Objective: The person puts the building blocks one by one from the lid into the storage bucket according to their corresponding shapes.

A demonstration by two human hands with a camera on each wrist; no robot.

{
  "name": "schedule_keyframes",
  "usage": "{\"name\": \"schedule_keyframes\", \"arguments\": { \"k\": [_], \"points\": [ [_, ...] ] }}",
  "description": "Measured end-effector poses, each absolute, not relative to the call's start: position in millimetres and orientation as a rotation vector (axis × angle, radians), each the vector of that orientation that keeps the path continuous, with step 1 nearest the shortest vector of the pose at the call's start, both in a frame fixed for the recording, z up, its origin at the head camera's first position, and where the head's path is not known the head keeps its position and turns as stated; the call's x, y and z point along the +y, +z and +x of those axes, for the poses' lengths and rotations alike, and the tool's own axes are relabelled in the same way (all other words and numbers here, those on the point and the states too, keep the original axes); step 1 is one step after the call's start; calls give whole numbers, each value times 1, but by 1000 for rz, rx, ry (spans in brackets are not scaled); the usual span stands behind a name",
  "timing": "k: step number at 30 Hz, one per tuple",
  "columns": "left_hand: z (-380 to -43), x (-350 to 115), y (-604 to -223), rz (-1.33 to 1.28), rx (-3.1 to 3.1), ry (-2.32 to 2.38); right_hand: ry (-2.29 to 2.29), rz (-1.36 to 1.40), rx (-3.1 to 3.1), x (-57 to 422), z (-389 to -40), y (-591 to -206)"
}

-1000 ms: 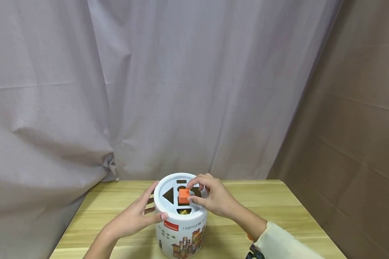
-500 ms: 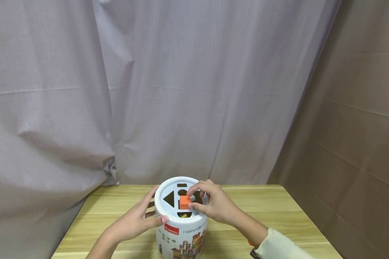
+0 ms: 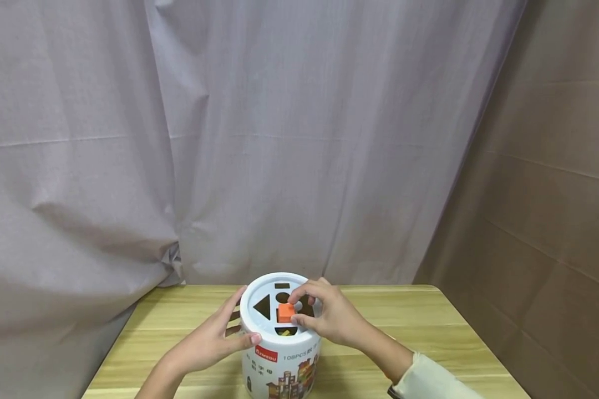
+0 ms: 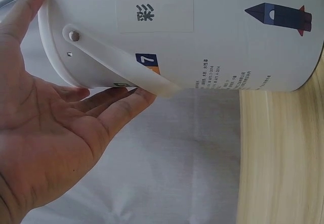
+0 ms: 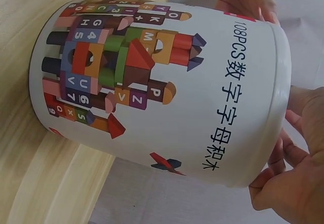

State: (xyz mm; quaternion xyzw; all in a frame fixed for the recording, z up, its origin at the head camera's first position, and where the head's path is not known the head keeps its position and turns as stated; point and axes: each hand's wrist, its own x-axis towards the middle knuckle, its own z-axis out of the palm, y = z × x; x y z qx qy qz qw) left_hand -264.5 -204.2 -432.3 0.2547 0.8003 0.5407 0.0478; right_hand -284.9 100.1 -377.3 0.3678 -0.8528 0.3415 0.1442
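A white cylindrical toy-block bucket [image 3: 279, 360] stands upright on the table, its pale lid [image 3: 248, 318] pierced with shaped holes. My right hand [image 3: 331, 313] pinches an orange block [image 3: 286, 312] between thumb and index finger, over the square hole. Whether the block has entered the hole cannot be told. At the left, my left hand [image 3: 207, 338] touches the bucket with spread, nearly straight fingers. Its thumb lies by the front rim in the left wrist view, and fingertips touch the side near the white handle [image 4: 116, 62]. The right wrist view hides the orange block.
Yellow pieces [image 3: 285, 332] show through the front hole of the lid. The bucket is on a wood-grain table [image 3: 394, 321]. Grey cloth [image 3: 299, 138] hangs behind it, with a brownish cloth side [image 3: 539, 233] at the right.
The orange block has come slightly nearer and lower over the lid, still in my right hand's pinch. My left hand has kept its place on the bucket. The head view has shifted a little.
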Motion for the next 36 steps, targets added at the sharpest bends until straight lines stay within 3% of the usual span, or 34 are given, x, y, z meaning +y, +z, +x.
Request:
{"name": "schedule_keyframes", "arguments": {
  "k": [19, 36],
  "points": [
    [-269, -205, -436, 809, 2492, 1640, 1048, 962, -2423, 120, -286, -377],
    [-267, -203, -437, 769, 2533, 1612, 998, 701, -2506, 178, -275, -388]
  ]
}}
